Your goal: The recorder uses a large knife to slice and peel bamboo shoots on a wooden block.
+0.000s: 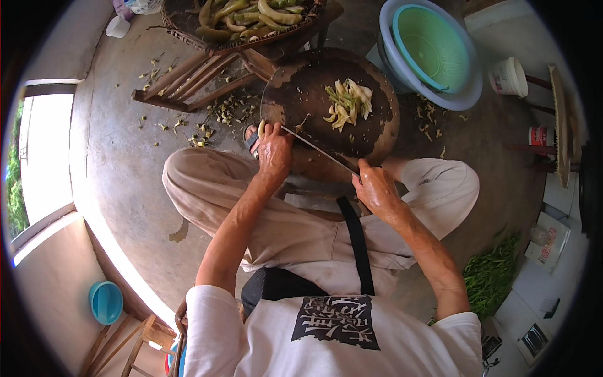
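My right hand (377,190) is closed round the handle of a knife (321,151), whose thin blade slants up and left to my left hand. At the left edge of a round, worn wooden chopping board (292,75), my left hand (275,151) has its fingers bent round a pale green pepper (261,128), mostly covered by them. The blade's tip lies close beside those fingers. Cut pale green and yellowish pepper pieces (348,104) make a small pile on the board. A thin stem lies on the wood near the blade.
Beyond the board, a wicker basket (188,39) holds many long peppers. A green colander (430,50) sits inside a pale blue basin (471,75) at the far right. Trimmed stems (226,110) litter the floor beside a wooden chair (188,81). Green plants (493,276) lie at right.
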